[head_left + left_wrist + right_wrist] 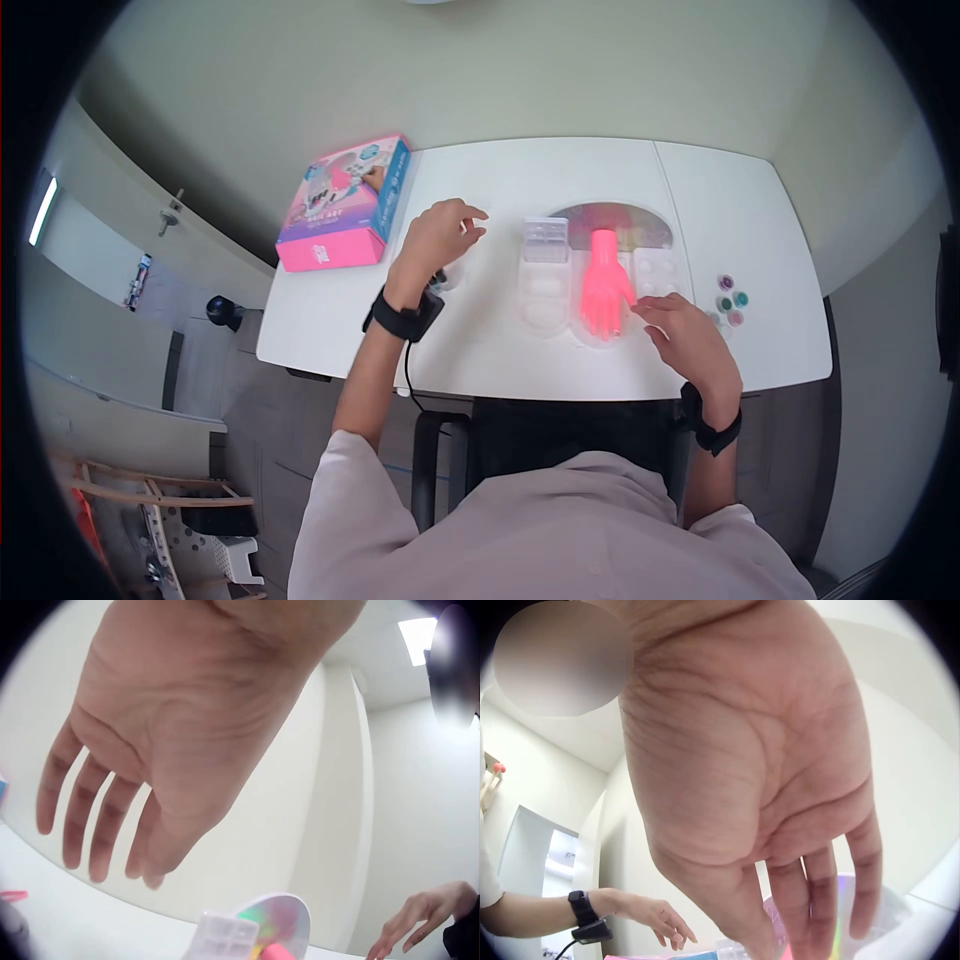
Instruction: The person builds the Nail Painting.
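Observation:
A pink model hand (603,285) lies fingers toward me on a white moulded tray (545,318) with a shiny semicircular back panel (640,228). My right hand (688,338) hovers at its right side, relaxed fingertips right by the pink thumb. In the right wrist view the fingers (866,877) hang loosely extended, with no object seen between them. My left hand (437,240) is raised over the table left of the tray, holding nothing. Its fingers (79,817) hang spread and relaxed in the left wrist view. A clear compartment box (546,240) sits at the tray's back left.
A pink and blue nail art box (345,205) stands at the table's back left. Several small coloured pots (725,303) lie right of the tray. Small dark items (438,278) are partly hidden behind my left wrist. A black chair (570,435) is at the front edge.

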{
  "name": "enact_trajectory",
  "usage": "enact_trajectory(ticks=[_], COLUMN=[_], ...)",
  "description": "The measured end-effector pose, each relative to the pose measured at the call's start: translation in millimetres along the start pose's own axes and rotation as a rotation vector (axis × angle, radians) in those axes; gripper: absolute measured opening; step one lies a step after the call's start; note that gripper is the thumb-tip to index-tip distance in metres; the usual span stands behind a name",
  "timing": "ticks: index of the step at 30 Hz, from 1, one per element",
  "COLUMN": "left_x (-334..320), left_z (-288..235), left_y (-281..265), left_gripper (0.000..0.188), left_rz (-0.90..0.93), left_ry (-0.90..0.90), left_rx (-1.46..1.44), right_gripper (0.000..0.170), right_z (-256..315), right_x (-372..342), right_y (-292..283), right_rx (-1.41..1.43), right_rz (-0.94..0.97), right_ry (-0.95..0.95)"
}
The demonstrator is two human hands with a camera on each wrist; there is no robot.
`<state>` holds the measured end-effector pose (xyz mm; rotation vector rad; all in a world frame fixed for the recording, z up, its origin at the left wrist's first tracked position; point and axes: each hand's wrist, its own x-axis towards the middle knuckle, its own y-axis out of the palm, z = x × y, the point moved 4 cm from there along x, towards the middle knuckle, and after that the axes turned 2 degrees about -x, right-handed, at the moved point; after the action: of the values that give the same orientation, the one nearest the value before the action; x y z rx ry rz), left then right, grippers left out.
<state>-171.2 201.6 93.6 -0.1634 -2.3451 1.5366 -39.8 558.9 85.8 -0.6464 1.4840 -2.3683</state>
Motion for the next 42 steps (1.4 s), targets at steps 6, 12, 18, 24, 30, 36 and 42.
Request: enact_trajectory(ticks=[6,12,18,24,30,36,42], left_x=[71,101,126,114,99,99,83], left_z=[56,71,138,131,142,176,133], left_y=[20,74,103,89,87,90,43], left_gripper=[0.052,0.085,0.048,0.038,0.03,0.018,0.021], left_rz=[0.402,0.705,0.569,0.592,0.648,0.516,0.171], left_ry=[-0.009,-0.137,-0.276,-0.244,-0.324,-0.317,-0.168], left_rx=[-0.009,0.266,0.386,0.428,0.371,0.167,0.145], right_gripper=[0.036,0.03,0.03,0.036,0.031,0.038,0.032], right_z=[3,3,-9,-20,-17,-16,-14], right_x=[5,1,-6,-12,-10,-4,-8], right_y=[4,3,-3,0,2,5,2], right_rx=[-0.021,-0.017,-0.017,0.016,-0.001,0.044,0.009], right_rz=[0.046,0.022,-0.042,0.011,-0.034,0.029,-0.049], right_ry=[0.035,0.035,0.023,0.097,0.042,0.092,0.023])
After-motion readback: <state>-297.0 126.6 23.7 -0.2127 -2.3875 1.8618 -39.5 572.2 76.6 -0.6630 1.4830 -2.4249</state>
